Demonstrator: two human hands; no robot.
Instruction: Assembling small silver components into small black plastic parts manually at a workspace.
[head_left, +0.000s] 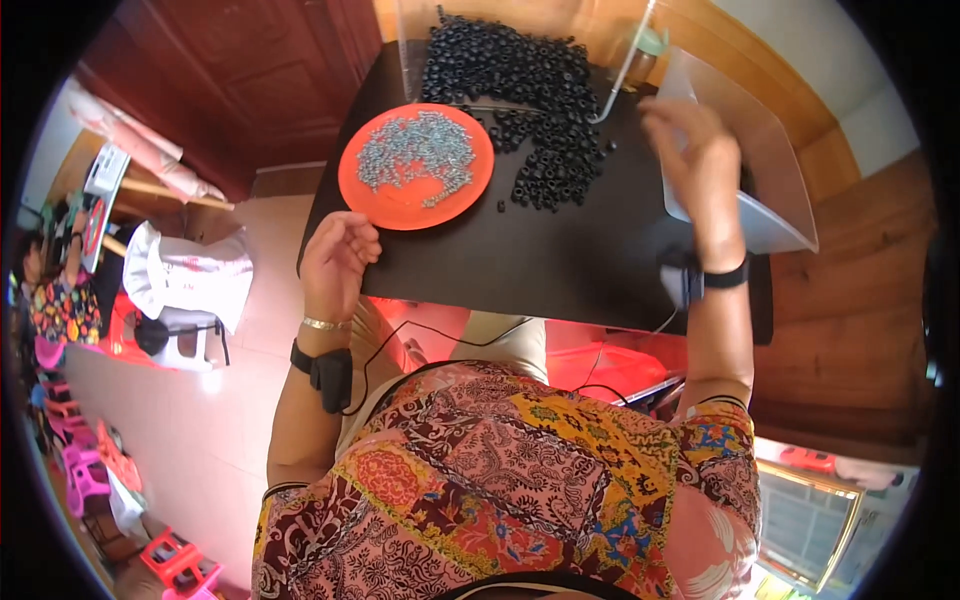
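Observation:
My left hand point(342, 255) rests at the table's near left edge, just below an orange-red plate point(410, 215). Its fingers are curled in, and whatever they may hold is hidden. Spread over the plate are many small silver metal pieces point(415, 150), which look like screws. Beside it, toward the back, lies a large heap of small black hollow plastic pieces point(505, 65), trailing down to a smaller pile point(555, 170). My right hand point(700, 155), slightly blurred, is raised over the near side of a translucent plastic bin point(790, 190). Its fingers are stretched and the thumb stands apart.
The dark table point(600, 270) carries all this. Behind the bin stands a jar with a green lid point(652, 42). A clear-walled container point(625, 65) surrounds the back heap. Black cables point(440, 338) hang below the table edge. A white-covered chair point(190, 275) stands at left.

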